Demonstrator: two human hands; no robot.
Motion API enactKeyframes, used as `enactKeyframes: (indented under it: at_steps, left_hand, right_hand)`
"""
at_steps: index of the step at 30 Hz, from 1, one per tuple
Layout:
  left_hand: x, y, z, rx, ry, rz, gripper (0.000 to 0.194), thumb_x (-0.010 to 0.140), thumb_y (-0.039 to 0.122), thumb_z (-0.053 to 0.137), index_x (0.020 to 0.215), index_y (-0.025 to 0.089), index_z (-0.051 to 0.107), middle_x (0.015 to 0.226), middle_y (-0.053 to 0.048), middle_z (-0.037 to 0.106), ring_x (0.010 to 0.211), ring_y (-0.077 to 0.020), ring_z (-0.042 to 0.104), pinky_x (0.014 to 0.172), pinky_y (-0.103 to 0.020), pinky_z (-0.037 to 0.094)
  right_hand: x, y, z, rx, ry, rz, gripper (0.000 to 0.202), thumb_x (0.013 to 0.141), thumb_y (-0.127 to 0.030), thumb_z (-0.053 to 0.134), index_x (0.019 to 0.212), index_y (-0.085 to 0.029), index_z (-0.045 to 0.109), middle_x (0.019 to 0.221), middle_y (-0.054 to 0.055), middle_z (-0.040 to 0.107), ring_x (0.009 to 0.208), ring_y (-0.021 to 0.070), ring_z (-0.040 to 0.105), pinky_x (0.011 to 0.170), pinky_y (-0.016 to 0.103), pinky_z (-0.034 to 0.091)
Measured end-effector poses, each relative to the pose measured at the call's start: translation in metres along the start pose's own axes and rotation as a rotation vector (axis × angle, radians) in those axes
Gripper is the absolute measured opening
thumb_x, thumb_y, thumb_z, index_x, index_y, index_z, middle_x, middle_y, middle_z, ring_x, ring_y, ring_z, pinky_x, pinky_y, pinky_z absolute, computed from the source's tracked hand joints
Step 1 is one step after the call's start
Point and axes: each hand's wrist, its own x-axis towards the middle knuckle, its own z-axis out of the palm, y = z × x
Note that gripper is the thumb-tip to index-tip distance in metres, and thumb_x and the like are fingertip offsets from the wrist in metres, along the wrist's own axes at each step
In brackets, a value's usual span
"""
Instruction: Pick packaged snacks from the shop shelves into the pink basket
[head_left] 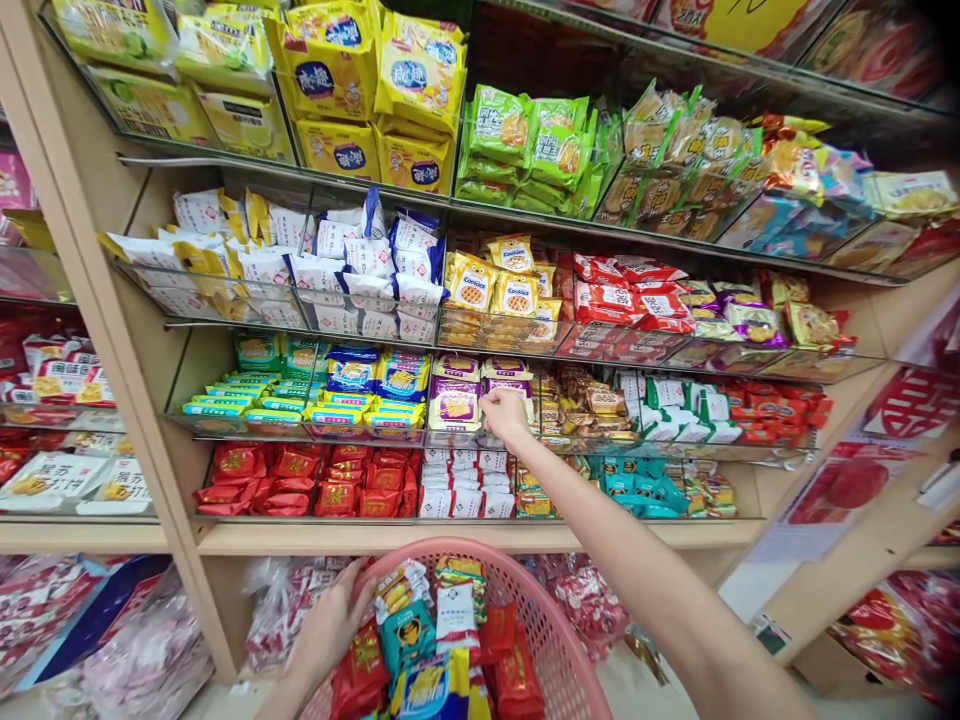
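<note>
My right hand (507, 416) reaches into a clear shelf bin with its fingers closed at a purple-and-cream snack packet (517, 378); the fingertips partly hide the grip. Just left of it lies another stack of purple snack packets (456, 402). Low in the view, my left hand (337, 612) is wrapped over the rim of a pink plastic basket (559, 640). Inside the basket are red packets (516, 672), a teal packet (409, 637), a white packet (457, 612) and a blue-and-yellow packet (431, 688).
Wooden shelves (300, 540) hold rows of clear bins with wrapped snacks. Yellow cookie packets (495, 280) sit above my right hand, brown-wrapped snacks (600, 400) to its right, white packets (465, 485) below. Bagged goods (150, 650) lie under the bottom shelf.
</note>
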Motion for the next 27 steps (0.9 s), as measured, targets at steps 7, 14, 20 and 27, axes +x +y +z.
enactKeyframes:
  at_steps: [7, 14, 20, 27]
  left_hand:
    - [-0.001, -0.003, 0.002, -0.029, -0.007, -0.005, 0.051, 0.090, 0.049, 0.031, 0.128, 0.020, 0.048, 0.126, -0.010, 0.062, 0.111, -0.0253, 0.061, 0.094, -0.038, 0.046]
    - [0.000, -0.003, 0.002, -0.020, 0.004, -0.012, 0.050, 0.089, 0.049, 0.031, 0.127, 0.020, 0.048, 0.123, -0.009, 0.064, 0.110, -0.0243, 0.061, 0.092, -0.036, 0.047]
    - [-0.002, 0.002, -0.001, 0.003, 0.011, -0.022, 0.049, 0.089, 0.048, 0.032, 0.126, 0.022, 0.049, 0.122, -0.008, 0.065, 0.110, -0.0238, 0.062, 0.090, -0.033, 0.048]
    - [-0.002, 0.002, -0.002, -0.016, 0.004, -0.029, 0.050, 0.088, 0.047, 0.033, 0.128, 0.020, 0.048, 0.122, -0.010, 0.064, 0.114, -0.0247, 0.060, 0.094, -0.036, 0.046]
  right_hand:
    - [0.000, -0.003, 0.003, 0.094, 0.020, 0.049, 0.013, 0.073, -0.021, 0.047, 0.059, -0.021, 0.046, 0.040, -0.007, 0.044, 0.041, 0.0115, 0.052, 0.046, 0.021, 0.037]
    - [0.004, -0.007, 0.005, 0.152, 0.060, 0.070, 0.022, 0.073, -0.023, 0.047, 0.055, -0.024, 0.034, 0.040, -0.008, 0.035, 0.040, 0.0104, 0.039, 0.044, 0.022, 0.032]
    - [0.005, -0.014, -0.001, 0.186, 0.055, 0.075, 0.028, 0.072, -0.025, 0.048, 0.054, -0.024, 0.027, 0.045, -0.008, 0.026, 0.042, 0.0091, 0.025, 0.042, 0.024, 0.020]
    - [0.005, -0.020, -0.004, 0.291, -0.024, 0.173, 0.031, 0.074, -0.024, 0.049, 0.056, -0.025, 0.024, 0.045, -0.008, 0.022, 0.038, 0.0076, 0.022, 0.038, 0.023, 0.015]
